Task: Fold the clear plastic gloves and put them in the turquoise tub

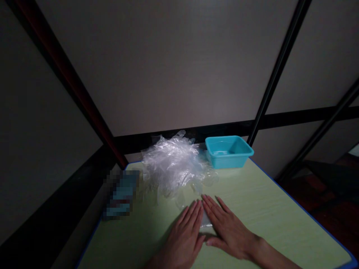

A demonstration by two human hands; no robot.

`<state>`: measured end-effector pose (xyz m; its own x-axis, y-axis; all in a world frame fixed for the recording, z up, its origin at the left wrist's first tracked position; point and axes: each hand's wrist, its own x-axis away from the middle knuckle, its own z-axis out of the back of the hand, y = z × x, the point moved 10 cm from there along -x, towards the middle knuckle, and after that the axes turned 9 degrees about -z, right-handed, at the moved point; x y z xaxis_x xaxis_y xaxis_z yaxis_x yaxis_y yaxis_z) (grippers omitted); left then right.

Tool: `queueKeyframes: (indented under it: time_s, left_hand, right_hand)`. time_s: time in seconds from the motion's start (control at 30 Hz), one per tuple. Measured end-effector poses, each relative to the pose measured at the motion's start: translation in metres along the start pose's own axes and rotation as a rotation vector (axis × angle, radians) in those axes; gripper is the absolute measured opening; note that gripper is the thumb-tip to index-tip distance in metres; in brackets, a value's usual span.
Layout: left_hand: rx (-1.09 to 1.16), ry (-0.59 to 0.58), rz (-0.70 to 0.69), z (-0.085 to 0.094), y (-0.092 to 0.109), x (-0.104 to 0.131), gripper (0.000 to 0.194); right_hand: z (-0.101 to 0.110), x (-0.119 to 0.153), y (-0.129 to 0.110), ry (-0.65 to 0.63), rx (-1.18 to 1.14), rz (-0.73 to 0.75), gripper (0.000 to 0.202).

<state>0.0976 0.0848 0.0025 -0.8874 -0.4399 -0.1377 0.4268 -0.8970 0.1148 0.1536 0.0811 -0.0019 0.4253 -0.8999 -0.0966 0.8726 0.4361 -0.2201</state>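
Bench (266, 209): big, pale green, with a blue edge. Everything sits on it.
Pile (174, 164): a big heap of clear plastic gloves at the far side of the bench, just left of the tub.
Tub (228, 150): bright blue-green and open on top, at the far edge of the bench, close to the pile.
Right hand (228, 231): lies flat, palm down, near the front of the bench. Its fingers are straight and close together. It presses on the sheet.
Left hand (185, 235): lies flat beside the right hand, fingers straight and close together. The fingertips of both hands almost meet.
Sheet (206, 221): a small clear plastic piece, flat on the bench between and under the two hands, near the pile.
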Motion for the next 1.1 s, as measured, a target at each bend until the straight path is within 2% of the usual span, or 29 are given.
queueKeyframes:
  time_s: [0.27,0.47,0.6,0.77,0.9,0.97,1.1]
  left_hand:
    - [0.062,-0.06,-0.002,-0.008,-0.004,0.0,0.067]
    - [0.097,-0.119,0.005,-0.018,-0.005,-0.003,0.067]
    - [0.099,-0.163,0.007,-0.024,-0.006,-0.004,0.069]
    - [0.104,-0.151,0.0,-0.02,-0.007,0.0,0.069]
    - [0.09,-0.088,-0.033,-0.012,-0.005,0.003,0.07]
    - [0.082,-0.043,-0.028,-0.008,-0.005,0.005,0.074]
    - [0.126,0.009,0.016,-0.008,-0.01,0.007,0.088]
  right_hand:
    - [-0.001,0.001,0.0,-0.009,-0.001,-0.005,0.077]
    - [0.006,0.001,-0.002,0.046,-0.02,0.007,0.079]
    - [0.002,-0.001,-0.002,0.014,-0.022,0.007,0.078]
    - [-0.004,-0.001,0.002,-0.036,-0.065,-0.023,0.079]
    - [0.003,0.004,0.009,-0.014,-0.166,-0.015,0.084]
    - [0.011,0.008,0.014,0.008,-0.214,-0.022,0.076]
    - [0.024,0.014,0.015,0.066,-0.131,-0.01,0.029]
